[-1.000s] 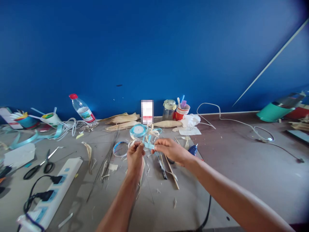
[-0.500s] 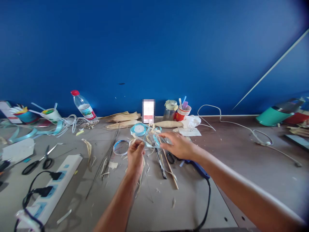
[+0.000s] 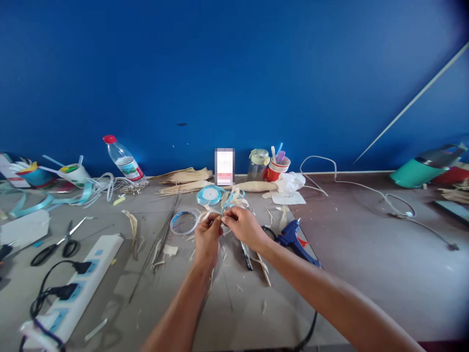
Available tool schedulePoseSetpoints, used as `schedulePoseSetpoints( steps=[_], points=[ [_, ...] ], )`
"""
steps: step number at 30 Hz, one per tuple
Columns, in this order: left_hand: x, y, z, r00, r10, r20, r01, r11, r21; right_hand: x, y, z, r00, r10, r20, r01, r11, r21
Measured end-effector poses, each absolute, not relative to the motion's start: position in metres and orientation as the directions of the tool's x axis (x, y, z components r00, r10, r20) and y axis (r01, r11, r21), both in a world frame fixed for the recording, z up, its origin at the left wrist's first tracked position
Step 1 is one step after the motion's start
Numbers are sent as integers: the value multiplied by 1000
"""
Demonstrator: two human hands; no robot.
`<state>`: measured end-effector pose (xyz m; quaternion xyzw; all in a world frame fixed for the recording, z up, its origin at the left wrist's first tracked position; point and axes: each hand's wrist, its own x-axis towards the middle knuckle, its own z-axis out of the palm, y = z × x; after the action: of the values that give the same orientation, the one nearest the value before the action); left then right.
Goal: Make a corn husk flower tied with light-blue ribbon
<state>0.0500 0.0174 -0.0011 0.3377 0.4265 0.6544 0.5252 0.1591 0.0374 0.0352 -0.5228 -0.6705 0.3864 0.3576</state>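
Note:
Both hands meet over the middle of the table, fingertips nearly touching. My left hand (image 3: pixel 207 237) is closed in a pinch on a light blue ribbon (image 3: pixel 227 201), beside pale dried husk strips (image 3: pixel 208 209). My right hand (image 3: pixel 245 226) pinches the same ribbon from the right. Just behind them lies a roll of blue ribbon (image 3: pixel 209 195), and a roll of tape (image 3: pixel 184 223) is left of my left hand. Under my right wrist are a craft knife (image 3: pixel 246 255) and a thin wooden stick (image 3: pixel 264 274), partly covered.
A blue glue gun (image 3: pixel 295 239) lies to the right, its cable running toward the front edge. At left are scissors (image 3: pixel 58 247) and a power strip (image 3: pixel 86 288) with plugs. Along the wall stand a bottle (image 3: pixel 126 161), a phone (image 3: pixel 224 167), a jar (image 3: pixel 258 165) and red cups (image 3: pixel 278 169).
My right hand has moved left and down, from open fingers to a pinch against my left hand. The glue gun it covered is now visible. My left hand has barely moved.

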Motion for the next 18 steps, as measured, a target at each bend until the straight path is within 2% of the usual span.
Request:
schedulePoseSetpoints(
  steps=[5, 9, 13, 18],
  points=[
    [50, 19, -2, -247, 969, 14, -305, -91, 948, 155, 44, 35, -180, 983, 36, 404, 107, -908],
    [50, 19, -2, -238, 971, 16, -300, -89, 950, 155, 47, 34, -184, 983, 28, 401, 101, -911],
    [48, 17, -1, -248, 969, 17, -209, -71, 975, 156, 47, 36, -164, 986, -27, 390, 40, -920],
    [48, 15, 3, -270, 962, 49, -96, -78, 992, 154, 49, 34, -141, 978, -153, 276, -110, -955]
  ],
)
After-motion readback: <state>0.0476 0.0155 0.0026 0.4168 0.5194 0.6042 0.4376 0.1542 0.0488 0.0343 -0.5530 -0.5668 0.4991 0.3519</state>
